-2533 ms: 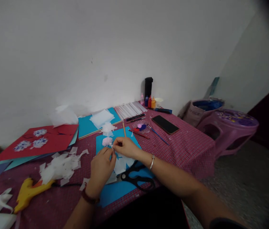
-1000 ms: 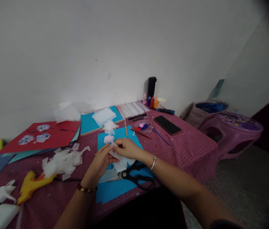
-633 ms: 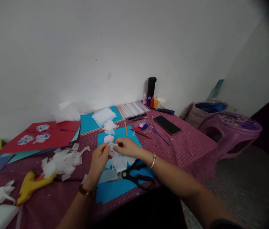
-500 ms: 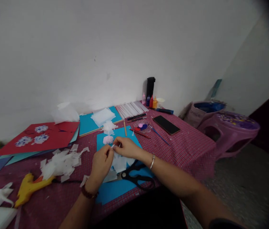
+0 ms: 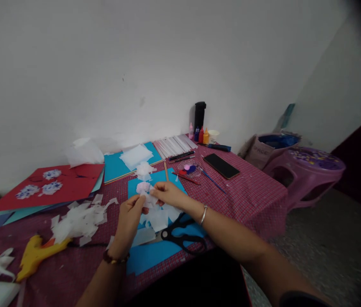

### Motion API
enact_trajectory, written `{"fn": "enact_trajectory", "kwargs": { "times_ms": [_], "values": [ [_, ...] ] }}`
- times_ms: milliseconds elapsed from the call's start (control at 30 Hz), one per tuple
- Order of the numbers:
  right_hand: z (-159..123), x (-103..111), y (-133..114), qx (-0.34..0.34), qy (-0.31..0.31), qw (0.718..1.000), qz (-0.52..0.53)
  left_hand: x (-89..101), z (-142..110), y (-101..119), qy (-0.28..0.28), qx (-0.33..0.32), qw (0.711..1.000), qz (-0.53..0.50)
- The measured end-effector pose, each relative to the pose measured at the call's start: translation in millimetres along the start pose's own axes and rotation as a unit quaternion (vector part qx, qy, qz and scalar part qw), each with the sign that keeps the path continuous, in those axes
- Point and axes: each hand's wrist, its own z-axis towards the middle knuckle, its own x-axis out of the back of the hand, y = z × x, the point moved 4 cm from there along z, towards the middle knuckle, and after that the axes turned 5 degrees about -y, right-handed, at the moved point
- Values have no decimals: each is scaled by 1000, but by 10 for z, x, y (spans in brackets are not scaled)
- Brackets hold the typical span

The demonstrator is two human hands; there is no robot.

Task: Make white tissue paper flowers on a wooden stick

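Between my two hands is a small piece of white tissue paper [image 5: 149, 200]. My left hand [image 5: 131, 209] pinches its left side, and my right hand [image 5: 166, 193] pinches the right side. Under them lies a blue sheet [image 5: 151, 256] with a pale pink tissue puff [image 5: 142, 187] near its far end. Loose white paper pieces [image 5: 159, 220] lie on the sheet just below my fingers. Black-handled scissors [image 5: 180, 236] rest nearer to me, their blades partly covered by paper.
Left are a pile of white tissue scraps [image 5: 79, 221], a yellow glue gun [image 5: 36, 258] and a red sheet [image 5: 71, 183] with blue-and-white puffs. On the right lie a phone [image 5: 221, 166], a paintbrush [image 5: 212, 180] and a paint palette [image 5: 196, 174]. Paint bottles [image 5: 201, 135] stand by the wall.
My hands have moved slightly apart, and the white tissue paper between them now shows spread out rather than bunched at the fingertips. The view has shifted slightly.
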Motion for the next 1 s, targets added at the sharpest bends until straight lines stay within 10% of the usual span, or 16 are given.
{"fn": "enact_trajectory", "kwargs": {
  "times_ms": [1000],
  "values": [
    [39, 162, 30, -17, 101, 992, 79, 48, 89, -102, 62, 67, 971, -220]
  ]
}}
